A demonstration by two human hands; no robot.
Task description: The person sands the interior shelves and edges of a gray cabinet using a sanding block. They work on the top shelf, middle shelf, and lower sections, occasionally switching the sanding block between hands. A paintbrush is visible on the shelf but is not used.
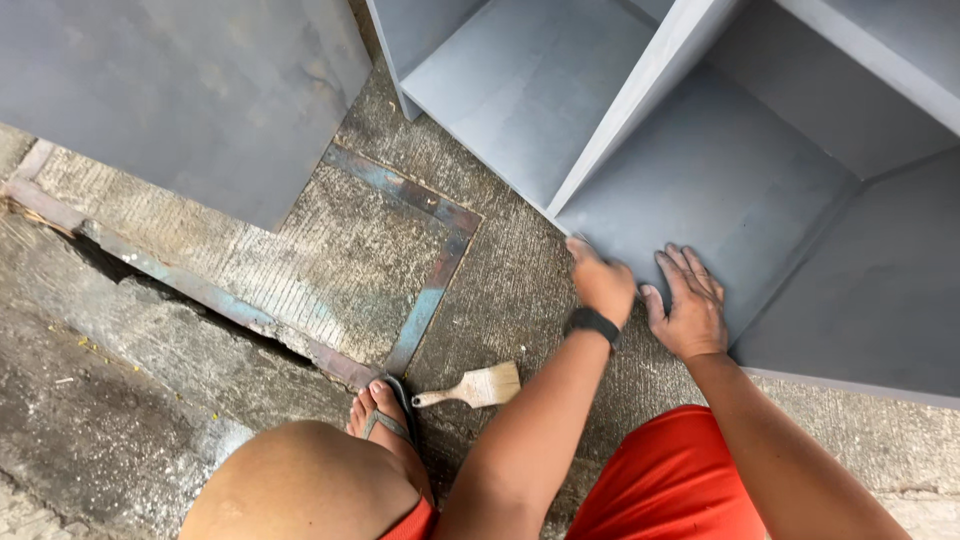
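The left hand (601, 283) lies with its fingers curled over the front edge of the grey painted wooden cabinet (700, 170), which lies in the upper right of the frame; whether it grips the edge or only presses on it, one cannot tell. A black band (592, 324) sits on this wrist. The right hand (688, 306) is just beside it, open and flat, fingers spread on the inner grey panel, and it holds nothing. Both hands touch the same compartment, the one right of the slanted divider board (640, 90).

The small paintbrush with pale bristles and a wooden handle (474, 388) lies on the rough concrete floor (120, 400), below and left of the hands, near the left forearm. Its long axis runs almost left to right, handle toward the foot in a grey sandal (385, 415). The left hand is the nearer one to it. A second grey board (180, 90) fills the upper left.
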